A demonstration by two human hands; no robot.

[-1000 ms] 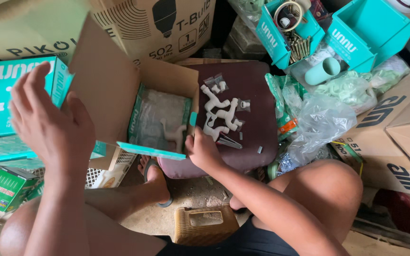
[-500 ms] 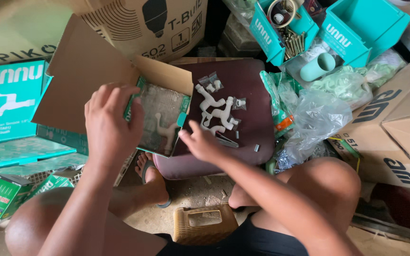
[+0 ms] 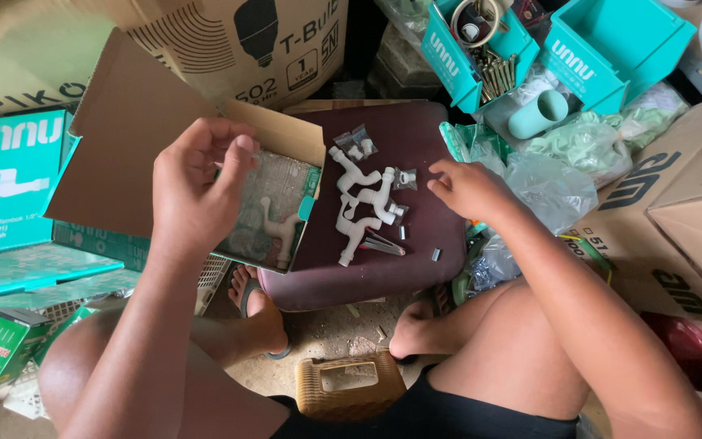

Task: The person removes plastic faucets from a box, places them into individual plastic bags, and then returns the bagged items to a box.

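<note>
left hand (image 3: 197,191) raised at mid-height, back of the hand toward the camera, wrist bent slightly inward. fingers (image 3: 233,154) curled loosely, tips drawn toward the thumb in a soft pinch, nothing visibly clamped between them. left forearm running down and left toward the lower edge of the view, bare. right hand (image 3: 469,189) stretched forward and low, palm down, fingers (image 3: 442,175) lightly spread and pointing left, thumb tucked beneath, empty as far as can be seen. right forearm bare, slanting from the lower right corner up toward the middle. hands well apart. both bare knees bent below, bare feet set between them.
</note>
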